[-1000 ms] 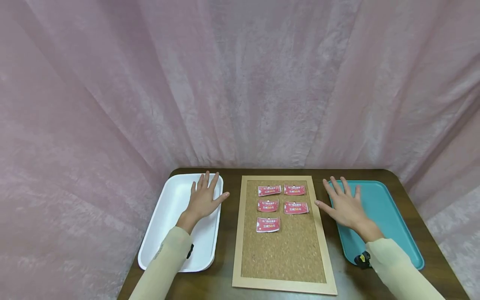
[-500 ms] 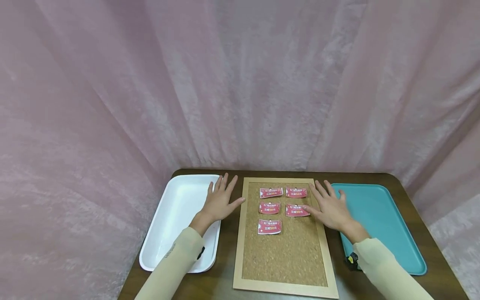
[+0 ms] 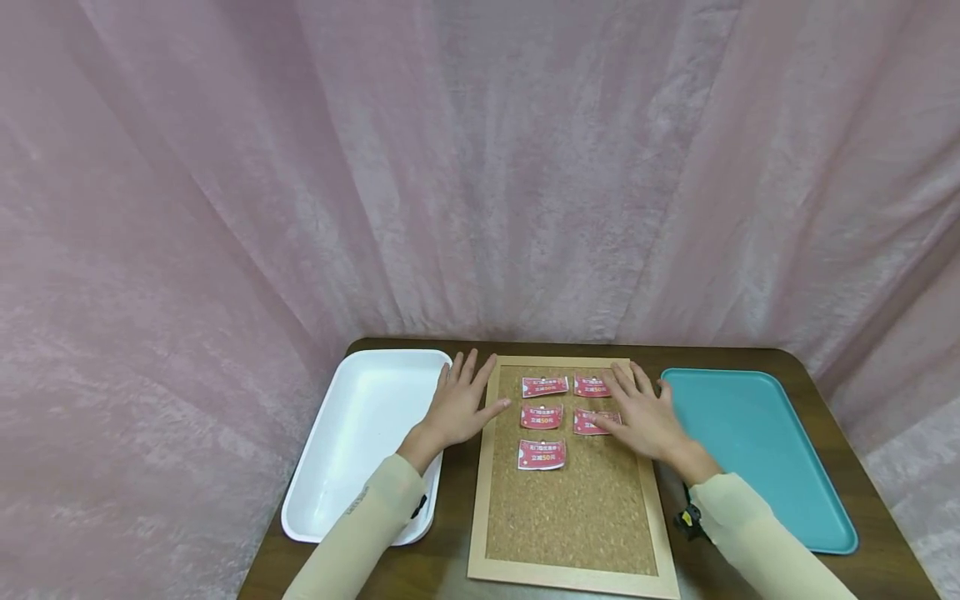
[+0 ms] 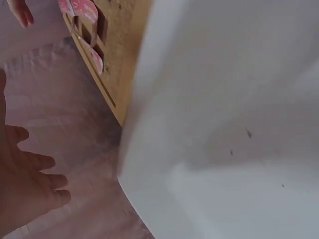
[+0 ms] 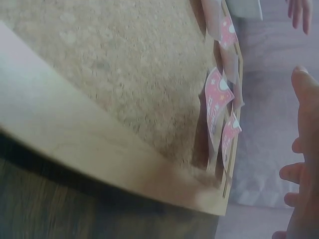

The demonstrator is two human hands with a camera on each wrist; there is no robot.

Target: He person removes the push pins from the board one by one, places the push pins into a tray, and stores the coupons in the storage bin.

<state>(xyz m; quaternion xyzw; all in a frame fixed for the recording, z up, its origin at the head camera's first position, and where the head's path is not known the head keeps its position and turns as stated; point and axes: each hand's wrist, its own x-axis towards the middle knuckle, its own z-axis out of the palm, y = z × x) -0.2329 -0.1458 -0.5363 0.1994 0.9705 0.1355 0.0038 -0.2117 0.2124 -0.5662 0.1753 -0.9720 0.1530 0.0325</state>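
Empty, fingers splayed, backs upward, the left hand (image 3: 452,412) and right hand (image 3: 645,421) hovered over opposite sides of a cork board (image 3: 566,517), forearms (image 3: 362,532) angled inward.
Five pink coupons (image 3: 542,417) sat on its upper half, apparently featherlight, limp and easily torn, best pinched at their lifted lower edges; a white tray (image 3: 352,450) and a teal tray (image 3: 765,450) flanked the board.

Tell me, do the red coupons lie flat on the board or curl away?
Curled: in the right wrist view, the coupons bow off the corkboard, casting shadows.
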